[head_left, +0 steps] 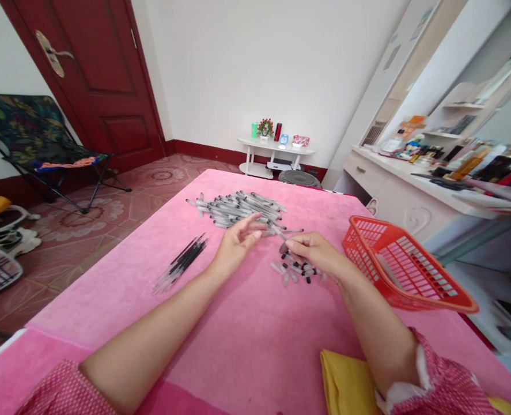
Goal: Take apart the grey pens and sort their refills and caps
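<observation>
A heap of clear pens with dark ends (238,207) lies on the pink cloth. My left hand (237,241) is at the heap's near edge, thumb and fingers apart, holding nothing that I can see. To its right, my right hand (309,249) pinches a pen (280,232) that slants up and left towards the heap; the fingers hide part of it. Small clear and black pen caps (296,268) lie scattered below and beside the right hand. Left of my left hand, a bundle of thin dark pen refills (181,262) rests on the cloth.
A red plastic basket (393,302) stands at the table's right side. Folded yellow cloth (348,383) lies by my right forearm. Beyond the table are a white stand (276,145), a folding chair (26,129) and a dresser (411,184) crowded with bottles.
</observation>
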Demonstrator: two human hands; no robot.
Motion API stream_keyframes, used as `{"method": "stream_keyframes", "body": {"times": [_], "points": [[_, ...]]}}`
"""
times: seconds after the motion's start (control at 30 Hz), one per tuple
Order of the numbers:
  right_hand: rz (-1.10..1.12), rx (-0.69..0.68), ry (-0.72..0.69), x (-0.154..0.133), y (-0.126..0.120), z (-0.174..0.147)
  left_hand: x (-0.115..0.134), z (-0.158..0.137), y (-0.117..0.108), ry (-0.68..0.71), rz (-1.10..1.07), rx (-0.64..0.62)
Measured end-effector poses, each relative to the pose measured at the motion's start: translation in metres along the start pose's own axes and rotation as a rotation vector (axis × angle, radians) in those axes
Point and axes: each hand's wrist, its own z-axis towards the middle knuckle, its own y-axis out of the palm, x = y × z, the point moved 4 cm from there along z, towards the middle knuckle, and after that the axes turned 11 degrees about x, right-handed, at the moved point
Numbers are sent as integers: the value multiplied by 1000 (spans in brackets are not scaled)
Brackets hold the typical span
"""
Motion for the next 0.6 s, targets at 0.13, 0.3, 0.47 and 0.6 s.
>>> {"method": "stream_keyframes", "body": {"times": [0.13,0.3,0.47,0.6], "points": [[11,-90,42,-3,9,-2,18,6,-14,202,212,41],[10,-180,57,-6,16,-7,27,5,-16,372,391,1],[-60,-191,44,-8,18,-9,25,6,-20,357,447,11],[-58,-148,15,-10,21,-10,18,6,-21,283,401,62]]}}
